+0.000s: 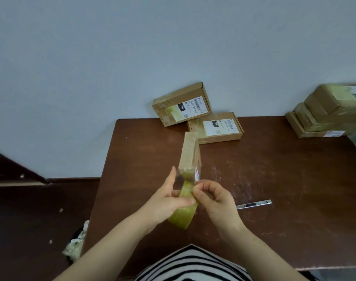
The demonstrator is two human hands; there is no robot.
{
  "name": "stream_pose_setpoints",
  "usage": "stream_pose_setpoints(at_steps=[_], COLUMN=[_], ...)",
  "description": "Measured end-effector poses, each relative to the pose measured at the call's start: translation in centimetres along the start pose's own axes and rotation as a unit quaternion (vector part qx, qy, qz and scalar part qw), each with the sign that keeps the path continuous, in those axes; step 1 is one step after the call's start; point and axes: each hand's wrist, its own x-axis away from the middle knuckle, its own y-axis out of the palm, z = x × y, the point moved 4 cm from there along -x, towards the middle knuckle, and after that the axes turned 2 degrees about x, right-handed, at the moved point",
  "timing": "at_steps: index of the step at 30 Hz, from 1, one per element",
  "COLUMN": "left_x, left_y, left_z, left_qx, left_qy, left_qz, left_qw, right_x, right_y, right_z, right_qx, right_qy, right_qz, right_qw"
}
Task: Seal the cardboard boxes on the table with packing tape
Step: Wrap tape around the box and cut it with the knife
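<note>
A small cardboard box stands on edge above the brown table, its near end covered with clear tape. My left hand grips a yellowish roll of packing tape just below the box. A strip of tape runs from the roll up to the box's near end. My right hand pinches that strip close to the box. Whether either hand also supports the box is hidden.
Two labelled boxes lie at the table's far edge, one leaning on the wall, one flat. A stack of boxes sits at the far right. A metal utility knife lies right of my hands. A bin with scraps stands left on the floor.
</note>
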Motion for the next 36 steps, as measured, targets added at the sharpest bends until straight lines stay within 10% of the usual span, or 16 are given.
stream_pose_setpoints(at_steps=[8,18,36], left_x=[1.6,1.7,1.9], left_y=[-1.9,0.6,0.8], left_z=[-2.0,-1.1,1.2], left_qx=[-0.051,0.072,0.108], left_qy=[-0.015,0.154,0.182], left_qz=[0.177,0.115,0.146], left_qw=[0.983,0.979,0.966], right_x=[-0.2,0.3,1.0], right_y=[0.3,0.8,0.1], right_z=[-1.3,-4.1,-6.8], right_qx=[0.121,0.219,0.196], right_qy=[-0.085,-0.199,-0.267], right_qz=[-0.047,-0.062,0.018], right_qw=[0.988,0.953,0.944])
